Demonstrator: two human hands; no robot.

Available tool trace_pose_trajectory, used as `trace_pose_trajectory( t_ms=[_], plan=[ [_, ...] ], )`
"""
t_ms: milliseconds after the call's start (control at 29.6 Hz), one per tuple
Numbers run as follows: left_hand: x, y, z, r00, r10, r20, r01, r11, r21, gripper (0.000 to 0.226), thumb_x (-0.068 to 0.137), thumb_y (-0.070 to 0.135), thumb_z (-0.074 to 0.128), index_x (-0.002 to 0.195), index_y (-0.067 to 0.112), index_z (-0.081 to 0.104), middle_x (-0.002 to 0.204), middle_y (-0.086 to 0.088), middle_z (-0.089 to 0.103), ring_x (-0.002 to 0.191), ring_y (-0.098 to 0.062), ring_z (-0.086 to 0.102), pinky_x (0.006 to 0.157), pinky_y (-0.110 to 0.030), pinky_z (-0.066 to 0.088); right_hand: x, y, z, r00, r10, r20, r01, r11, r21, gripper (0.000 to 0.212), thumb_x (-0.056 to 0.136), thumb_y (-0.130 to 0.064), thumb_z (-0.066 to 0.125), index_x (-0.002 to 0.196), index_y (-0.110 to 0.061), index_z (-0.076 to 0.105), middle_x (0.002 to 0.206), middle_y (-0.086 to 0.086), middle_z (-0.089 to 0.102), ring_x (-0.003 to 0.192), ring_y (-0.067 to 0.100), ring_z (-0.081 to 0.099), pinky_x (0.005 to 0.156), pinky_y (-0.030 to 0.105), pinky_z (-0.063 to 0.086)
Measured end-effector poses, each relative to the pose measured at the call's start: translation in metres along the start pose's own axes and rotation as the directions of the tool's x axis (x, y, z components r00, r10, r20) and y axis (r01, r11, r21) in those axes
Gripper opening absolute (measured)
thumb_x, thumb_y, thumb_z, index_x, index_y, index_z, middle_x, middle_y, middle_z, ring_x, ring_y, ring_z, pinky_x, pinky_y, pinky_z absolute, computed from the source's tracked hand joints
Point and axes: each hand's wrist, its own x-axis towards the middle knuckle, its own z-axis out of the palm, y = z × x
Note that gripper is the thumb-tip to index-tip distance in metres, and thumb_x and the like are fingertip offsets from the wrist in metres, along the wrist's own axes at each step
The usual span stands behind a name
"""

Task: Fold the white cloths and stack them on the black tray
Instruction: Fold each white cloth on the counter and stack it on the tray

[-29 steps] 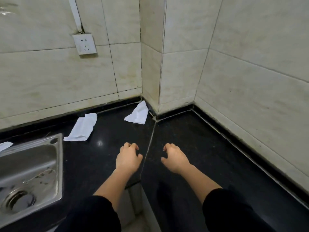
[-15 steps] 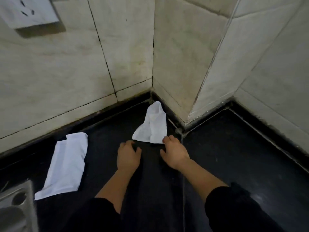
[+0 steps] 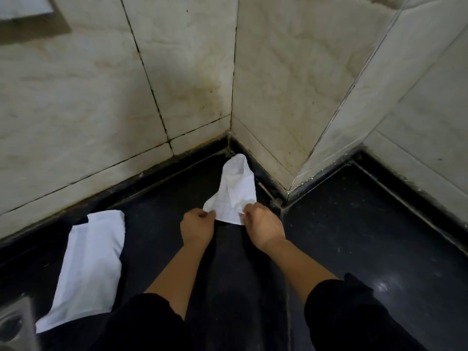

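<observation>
A small crumpled white cloth (image 3: 235,191) lies on the black counter (image 3: 354,224), its far tip in the tiled corner. My left hand (image 3: 196,228) pinches its near left corner. My right hand (image 3: 263,226) pinches its near right edge. A second white cloth (image 3: 87,269), longer and loosely folded, lies flat on the counter to the left, apart from both hands. No black tray is in view.
Beige tiled walls (image 3: 291,84) meet in a corner right behind the small cloth, with a jutting pillar on the right. A steel sink corner (image 3: 15,325) shows at the bottom left. A wall socket (image 3: 22,6) sits at the top left.
My head and both hands moved forward toward the corner. The hands went from hovering over the bare counter to taking hold of the small cloth's near edge.
</observation>
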Motion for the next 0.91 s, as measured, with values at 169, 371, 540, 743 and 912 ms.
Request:
trace_pose_trajectory(
  t_ms=[169, 371, 540, 743, 912],
  plan=[
    [-0.021, 0.014, -0.008, 0.993, -0.065, 0.097, 0.093, 0.939, -0.332, 0.017, 0.087, 0.020, 0.064, 0.085, 0.004, 0.067, 0.089, -0.013, 0.071, 0.088, -0.026, 0.069, 0.083, -0.042, 0.058, -0.023, 0.013, -0.029, 0.955, 0.289, 0.070, -0.271, 0.750, 0.603, 0.017, 0.088, -0.014, 0.065, 0.074, -0.011, 0.057, 0.070, 0.008, 0.063, 0.069, 0.022, 0.061, 0.067, 0.036, 0.052],
    [-0.098, 0.056, -0.025, 0.984, 0.158, 0.087, -0.091, 0.850, -0.518, 0.013, 0.092, 0.010, 0.054, 0.083, 0.002, 0.059, 0.082, -0.014, 0.063, 0.077, -0.022, 0.067, 0.051, -0.019, 0.054, -0.091, 0.032, -0.116, 0.938, 0.269, 0.217, -0.293, 0.287, 0.912, 0.006, 0.086, -0.001, 0.065, 0.089, -0.004, 0.061, 0.075, 0.016, 0.069, 0.061, 0.018, 0.067, 0.057, 0.023, 0.055],
    [-0.167, 0.078, -0.018, 0.967, 0.251, 0.044, -0.190, 0.827, -0.529, 0.019, 0.087, 0.005, 0.054, 0.067, 0.006, 0.051, 0.062, -0.006, 0.048, 0.060, -0.015, 0.051, 0.043, -0.020, 0.046, -0.156, 0.060, -0.165, 0.941, 0.206, 0.269, -0.313, 0.225, 0.923, 0.030, 0.084, 0.005, 0.056, 0.110, -0.010, 0.058, 0.073, 0.014, 0.069, 0.058, 0.020, 0.068, 0.053, 0.024, 0.055],
    [-0.225, 0.089, 0.013, 0.936, 0.318, 0.148, -0.196, 0.823, -0.533, 0.013, 0.083, 0.005, 0.053, 0.070, 0.004, 0.055, 0.060, -0.010, 0.052, 0.045, -0.010, 0.057, 0.050, -0.026, 0.049, -0.222, 0.108, -0.205, 0.943, 0.224, 0.245, -0.307, 0.305, 0.902, 0.022, 0.086, 0.000, 0.048, 0.092, -0.002, 0.069, 0.065, 0.012, 0.066, 0.055, 0.017, 0.067, 0.050, 0.020, 0.052],
    [-0.244, 0.093, 0.046, 0.918, 0.309, 0.250, -0.144, 0.845, -0.516, 0.013, 0.086, 0.006, 0.056, 0.073, 0.004, 0.059, 0.078, -0.017, 0.067, 0.068, -0.022, 0.071, 0.062, -0.030, 0.057, -0.259, 0.151, -0.215, 0.925, 0.346, 0.154, -0.283, 0.360, 0.889, 0.019, 0.088, -0.005, 0.052, 0.085, -0.003, 0.070, 0.074, 0.015, 0.072, 0.069, 0.022, 0.070, 0.067, 0.026, 0.055]
  ],
)
